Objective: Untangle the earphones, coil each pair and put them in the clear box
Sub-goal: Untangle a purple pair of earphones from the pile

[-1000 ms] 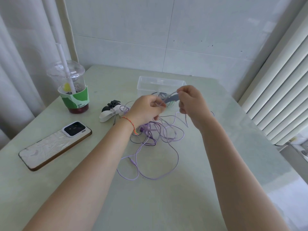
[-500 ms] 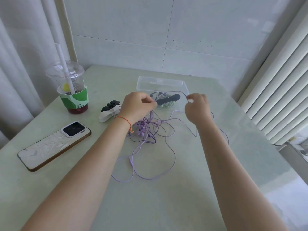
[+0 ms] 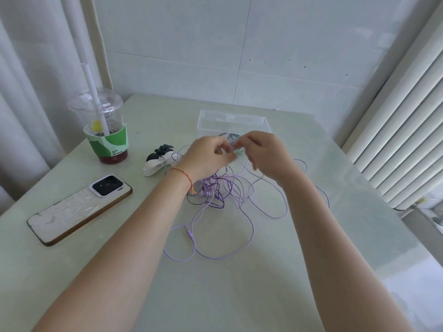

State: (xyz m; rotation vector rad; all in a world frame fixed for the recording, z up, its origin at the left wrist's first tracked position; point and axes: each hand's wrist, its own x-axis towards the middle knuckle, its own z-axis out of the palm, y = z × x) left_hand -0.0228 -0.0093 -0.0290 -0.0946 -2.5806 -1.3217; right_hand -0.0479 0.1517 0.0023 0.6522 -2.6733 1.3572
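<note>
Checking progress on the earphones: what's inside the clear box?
Through the clear box wall, something dark shows near its front, partly hidden by the left hand and right hand. I cannot identify it.

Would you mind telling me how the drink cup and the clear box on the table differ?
The drink cup is tall and round; the clear box is low and rectangular. The drink cup has a domed lid with a straw through it, while the clear box is open on top. The drink cup wears a green and white sleeve; the clear box is plain. Both are see-through plastic, standing on the table.
</note>
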